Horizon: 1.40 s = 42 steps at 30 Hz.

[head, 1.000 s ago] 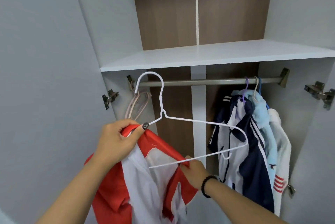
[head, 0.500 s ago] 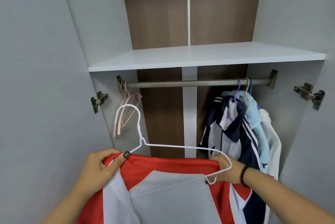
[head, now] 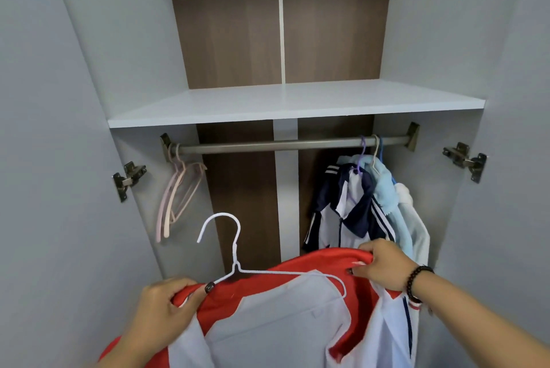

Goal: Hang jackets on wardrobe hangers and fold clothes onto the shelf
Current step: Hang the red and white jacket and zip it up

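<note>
A red and white jacket (head: 276,317) is spread open in front of me, below the wardrobe rail (head: 268,145). A white wire hanger (head: 235,248) sits inside its collar with the hook pointing up. My left hand (head: 162,306) grips the jacket's left shoulder together with the hanger's left end. My right hand (head: 384,263) grips the red fabric at the right shoulder, beside the hanger's right end. The hook is well below the rail and not on it.
Empty pink hangers (head: 178,189) hang at the rail's left end. A navy and white jacket (head: 348,207), a light blue garment (head: 387,186) and a white one (head: 416,230) hang at the right end. A bare white shelf (head: 282,102) lies above. Both wardrobe doors stand open.
The hanger came down from near the rail and went into the jacket. My right hand moved right and pulled the red fabric over the hanger's right end, spreading the jacket wide.
</note>
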### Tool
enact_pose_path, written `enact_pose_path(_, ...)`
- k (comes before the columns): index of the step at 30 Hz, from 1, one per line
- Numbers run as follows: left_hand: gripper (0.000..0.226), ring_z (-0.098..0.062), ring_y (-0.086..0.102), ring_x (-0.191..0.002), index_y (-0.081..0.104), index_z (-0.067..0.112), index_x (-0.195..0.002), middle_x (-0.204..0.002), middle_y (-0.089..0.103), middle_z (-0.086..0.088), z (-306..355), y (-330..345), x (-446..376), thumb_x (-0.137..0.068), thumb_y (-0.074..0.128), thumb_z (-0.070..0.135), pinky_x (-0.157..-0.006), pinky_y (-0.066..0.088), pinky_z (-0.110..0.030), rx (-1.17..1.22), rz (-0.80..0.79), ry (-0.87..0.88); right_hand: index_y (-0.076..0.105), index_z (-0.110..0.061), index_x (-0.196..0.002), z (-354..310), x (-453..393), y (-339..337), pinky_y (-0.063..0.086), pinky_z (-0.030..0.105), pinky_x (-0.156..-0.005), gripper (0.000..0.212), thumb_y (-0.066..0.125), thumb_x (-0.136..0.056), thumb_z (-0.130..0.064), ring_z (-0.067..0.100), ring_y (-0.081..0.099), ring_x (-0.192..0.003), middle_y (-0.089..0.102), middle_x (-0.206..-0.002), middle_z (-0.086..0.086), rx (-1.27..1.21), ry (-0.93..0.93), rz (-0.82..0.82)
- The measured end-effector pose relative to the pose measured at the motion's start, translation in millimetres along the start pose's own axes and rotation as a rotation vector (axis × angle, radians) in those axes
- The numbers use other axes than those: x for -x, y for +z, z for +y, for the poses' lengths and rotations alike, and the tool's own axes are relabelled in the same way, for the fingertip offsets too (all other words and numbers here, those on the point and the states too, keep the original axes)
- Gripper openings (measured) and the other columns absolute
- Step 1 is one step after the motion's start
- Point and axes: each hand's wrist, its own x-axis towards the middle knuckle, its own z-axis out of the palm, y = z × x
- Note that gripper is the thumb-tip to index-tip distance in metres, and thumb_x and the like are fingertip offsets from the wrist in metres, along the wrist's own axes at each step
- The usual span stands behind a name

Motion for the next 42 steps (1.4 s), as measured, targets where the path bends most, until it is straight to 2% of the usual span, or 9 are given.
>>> enact_pose_path(3,0.021,0.003,0.062,-0.059,0.065,0.055,-0.072,-0.066,0.066,0.023,-5.7,17.2,5.1,-0.077,0.076,0.037,-0.059,0.048,-0.013,-0.027,-0.023,-0.071,0.052,-0.024,-0.056,-13.3,10.5,14.3,0.041,0.013,-0.054,0.032,0.069,-0.083,-0.019,-0.001,0.046,-0.046,0.048,-0.053,-0.009,-0.058,-0.032,-0.051)
enact_pose_path(8,0.018,0.003,0.062,-0.061,0.063,0.050,-0.066,-0.066,0.065,0.025,5.6,38.7,9.6,-0.082,0.071,0.043,-0.059,0.048,-0.013,-0.047,-0.107,-0.059,0.065,-0.040,-0.077,-32.1,17.7,36.6,0.049,0.016,-0.068,0.032,0.055,-0.092,-0.014,0.005,0.060,-0.071,0.065,-0.072,-0.006,-0.176,-0.100,0.006)
enact_pose_path(13,0.011,0.006,0.060,-0.072,0.071,0.036,-0.073,-0.061,0.057,0.035,27.7,56.9,13.1,-0.083,0.072,0.040,-0.064,0.041,-0.003,-0.080,-0.183,-0.015,0.068,-0.008,-0.092,-65.0,21.6,48.6,0.052,0.036,-0.079,0.011,0.058,-0.093,-0.012,0.013,0.060,-0.072,0.065,-0.077,0.010,-0.413,-0.233,-0.066)
enact_pose_path(17,0.016,0.003,0.062,-0.072,0.068,0.041,-0.069,-0.068,0.062,0.032,39.1,64.9,16.2,-0.083,0.072,0.036,-0.063,0.046,-0.009,-0.035,-0.204,-0.046,0.064,-0.002,-0.085,-82.2,27.2,46.8,0.052,0.029,-0.072,0.015,0.061,-0.092,-0.015,0.017,0.060,-0.070,0.063,-0.074,0.011,-0.522,-0.290,-0.131)
enact_pose_path(23,0.026,-0.003,0.064,-0.061,0.070,0.044,-0.065,-0.064,0.068,0.019,43.2,44.0,11.3,-0.078,0.079,0.024,-0.059,0.048,-0.014,0.061,-0.107,-0.092,0.061,-0.020,-0.098,-36.7,10.9,17.2,0.046,0.027,-0.068,0.011,0.053,-0.093,-0.026,0.013,0.060,-0.082,0.062,-0.089,-0.005,0.232,-0.248,0.137)
enact_pose_path(26,0.027,-0.001,0.063,-0.060,0.072,0.043,-0.072,-0.063,0.069,0.015,48.1,23.8,6.3,-0.078,0.080,0.019,-0.061,0.047,-0.012,0.097,-0.063,-0.103,0.063,-0.027,-0.107,-15.4,7.1,-5.9,0.049,0.030,-0.077,0.019,0.052,-0.094,-0.035,0.016,0.063,-0.093,0.064,-0.100,-0.006,0.298,-0.251,0.190)
enact_pose_path(32,0.025,-0.014,0.069,-0.066,0.076,0.035,-0.070,-0.066,0.072,0.006,63.1,2.6,0.3,-0.080,0.075,0.013,-0.064,0.056,-0.028,0.161,-0.079,-0.152,0.063,-0.029,-0.099,-5.4,9.2,-38.4,0.041,0.019,-0.070,0.027,0.046,-0.094,-0.050,0.005,0.053,-0.076,0.056,-0.081,-0.018,0.357,-0.322,0.126)
enact_pose_path(37,0.034,-0.002,0.063,-0.058,0.068,0.052,-0.064,-0.059,0.067,0.018,80.0,27.8,3.0,-0.082,0.076,0.024,-0.059,0.050,-0.020,0.038,-0.050,-0.123,0.064,-0.030,-0.104,-41.0,20.3,-37.9,0.049,0.026,-0.075,0.027,0.044,-0.095,-0.047,0.011,0.061,-0.082,0.067,-0.089,-0.009,0.299,-0.400,0.152)
enact_pose_path(42,0.010,-0.006,0.062,-0.062,0.072,0.043,-0.074,-0.058,0.060,0.026,94.1,50.0,4.7,-0.083,0.069,0.045,-0.060,0.046,-0.016,-0.163,-0.018,-0.119,0.052,-0.028,-0.062,-81.8,30.0,-26.3,0.038,0.019,-0.058,0.035,0.052,-0.096,-0.033,0.005,0.044,-0.052,0.048,-0.055,-0.009,-0.047,-0.319,0.098)
